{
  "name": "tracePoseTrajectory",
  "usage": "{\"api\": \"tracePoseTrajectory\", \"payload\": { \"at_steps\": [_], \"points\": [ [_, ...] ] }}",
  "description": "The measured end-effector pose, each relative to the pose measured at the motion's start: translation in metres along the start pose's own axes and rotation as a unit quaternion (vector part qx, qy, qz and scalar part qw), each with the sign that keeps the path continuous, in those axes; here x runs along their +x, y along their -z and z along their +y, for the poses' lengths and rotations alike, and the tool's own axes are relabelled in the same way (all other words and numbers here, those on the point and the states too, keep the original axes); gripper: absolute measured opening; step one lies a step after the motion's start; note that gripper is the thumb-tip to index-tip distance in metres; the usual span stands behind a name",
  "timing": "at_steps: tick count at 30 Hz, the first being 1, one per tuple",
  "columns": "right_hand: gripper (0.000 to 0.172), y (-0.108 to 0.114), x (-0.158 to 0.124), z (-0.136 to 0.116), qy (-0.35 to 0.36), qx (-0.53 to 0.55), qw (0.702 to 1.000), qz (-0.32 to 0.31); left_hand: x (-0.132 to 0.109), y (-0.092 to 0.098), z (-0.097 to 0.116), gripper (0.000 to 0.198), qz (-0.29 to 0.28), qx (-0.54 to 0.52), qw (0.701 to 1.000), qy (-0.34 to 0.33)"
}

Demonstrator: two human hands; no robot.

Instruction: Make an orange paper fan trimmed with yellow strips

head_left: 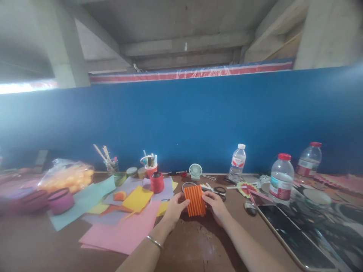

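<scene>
A pleated piece of orange paper [194, 201] is held up just above the brown table, its folds running nearly upright. My left hand [178, 207] pinches its left edge between thumb and fingers. At the opposite edge, my right hand [216, 206] grips the paper in the same way. Black-handled scissors [220, 190] lie behind my right hand. Pink sheets [124, 230] spread out left of my left wrist, with a yellow sheet [138, 199] on the pile behind them.
A red thread spool [157, 183] and a cup of pens [151, 170] stand at the back left. Behind the orange paper is a small fan [195, 172]. Water bottles [281, 177] and a phone [295, 236] occupy the right. A blue partition [176, 121] closes off the back.
</scene>
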State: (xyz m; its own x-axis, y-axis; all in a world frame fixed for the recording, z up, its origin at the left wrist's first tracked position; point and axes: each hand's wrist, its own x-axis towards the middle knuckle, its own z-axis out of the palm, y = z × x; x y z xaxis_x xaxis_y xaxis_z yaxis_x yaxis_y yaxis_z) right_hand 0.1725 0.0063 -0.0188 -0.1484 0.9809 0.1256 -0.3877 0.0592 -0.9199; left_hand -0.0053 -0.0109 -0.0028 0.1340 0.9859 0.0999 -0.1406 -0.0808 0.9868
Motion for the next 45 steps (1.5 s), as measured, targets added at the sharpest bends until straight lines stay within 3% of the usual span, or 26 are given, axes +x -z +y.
{"api": "tracePoseTrajectory", "payload": {
  "at_steps": [9,15,19,26,31,33,36,40,42,45],
  "points": [
    [0.037,-0.002,-0.007,-0.009,-0.027,-0.001,0.999,-0.035,0.0,0.006,-0.006,0.029,0.026,0.005,1.0,-0.002],
    [0.036,-0.001,-0.005,-0.007,-0.019,0.002,0.999,-0.031,0.0,0.007,-0.005,0.02,0.02,0.046,0.999,-0.005],
    [0.038,0.0,-0.003,-0.005,-0.005,-0.023,1.0,-0.015,0.001,0.007,-0.005,0.026,0.022,0.092,0.995,0.006],
    [0.034,0.002,0.002,0.002,0.03,-0.154,0.987,0.041,0.003,0.007,-0.006,0.027,0.063,0.215,0.974,0.004],
    [0.021,0.003,0.004,0.004,0.053,-0.321,0.942,0.085,0.0,0.008,0.0,0.028,0.087,0.344,0.934,-0.038],
    [0.018,0.002,0.004,0.006,0.058,-0.387,0.915,0.098,-0.005,0.002,0.004,0.034,0.062,0.399,0.911,-0.08],
    [0.017,0.0,0.001,0.008,0.059,-0.469,0.876,0.1,-0.014,-0.012,0.003,0.043,-0.027,0.466,0.875,-0.13],
    [0.009,-0.008,-0.01,0.002,0.069,-0.545,0.832,0.079,-0.022,-0.025,-0.006,0.057,-0.117,0.534,0.827,-0.13],
    [0.016,-0.016,-0.017,-0.005,0.1,-0.566,0.817,0.047,-0.025,-0.025,-0.009,0.059,-0.143,0.557,0.808,-0.128],
    [0.036,-0.03,-0.024,-0.011,0.165,-0.573,0.801,-0.055,-0.026,-0.023,-0.011,0.061,-0.166,0.58,0.785,-0.14]
  ]
}}
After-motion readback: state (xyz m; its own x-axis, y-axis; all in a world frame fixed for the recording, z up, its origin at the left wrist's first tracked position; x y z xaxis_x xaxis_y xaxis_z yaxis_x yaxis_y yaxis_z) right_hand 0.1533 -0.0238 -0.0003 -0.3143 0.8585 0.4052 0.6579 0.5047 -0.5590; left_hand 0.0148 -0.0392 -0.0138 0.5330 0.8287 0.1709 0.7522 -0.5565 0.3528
